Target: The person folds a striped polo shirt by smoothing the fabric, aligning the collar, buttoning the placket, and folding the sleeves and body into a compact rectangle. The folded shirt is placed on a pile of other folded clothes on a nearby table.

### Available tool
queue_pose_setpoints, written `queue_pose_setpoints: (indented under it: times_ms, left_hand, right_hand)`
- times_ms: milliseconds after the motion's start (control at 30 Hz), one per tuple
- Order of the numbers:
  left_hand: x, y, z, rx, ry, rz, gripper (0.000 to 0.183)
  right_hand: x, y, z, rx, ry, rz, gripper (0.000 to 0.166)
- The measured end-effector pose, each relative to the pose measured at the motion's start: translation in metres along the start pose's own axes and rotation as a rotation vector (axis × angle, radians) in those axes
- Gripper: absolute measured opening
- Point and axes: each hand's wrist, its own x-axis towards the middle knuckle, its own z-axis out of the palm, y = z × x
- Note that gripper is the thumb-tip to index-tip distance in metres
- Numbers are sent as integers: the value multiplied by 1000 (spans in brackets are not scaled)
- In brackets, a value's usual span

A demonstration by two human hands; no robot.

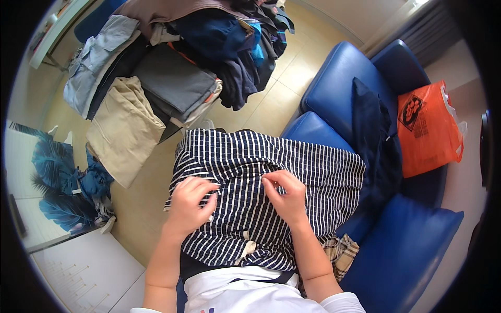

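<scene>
A navy garment with white stripes [242, 203] lies spread over my lap, with folds and wrinkles near its middle. My left hand [193, 199] is at the garment's left part, thumb and fingers apart; a small white tag shows just below the fingers. To the right, my right hand [283, 191] is over the middle of the cloth, with thumb and index fingertips close together. Whether they pinch any fabric cannot be told. Small cream pieces [247, 247] show near the garment's lower edge, by my waist.
Folded beige trousers [125, 129], folded grey clothes [176, 82] and a pile of dark garments [219, 35] lie ahead. On the right, a blue sofa [332, 82] holds a dark garment [372, 117] and an orange plastic bag [426, 133]. Checked cloth [344, 254] is beside my right arm.
</scene>
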Motion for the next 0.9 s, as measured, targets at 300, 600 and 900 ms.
queue_pose_setpoints:
  times_ms: [300,600,900]
  left_hand:
    - [26,-8,53,152,101,74,21]
    - [15,-10,46,36,262,174,26]
    - [7,-19,52,-48,251,138,23]
  right_hand:
    - [3,19,6,-92,2,-81,18]
    - [9,16,24,-291,36,-171,21]
    - [-6,58,-5,-509,193,-83,22]
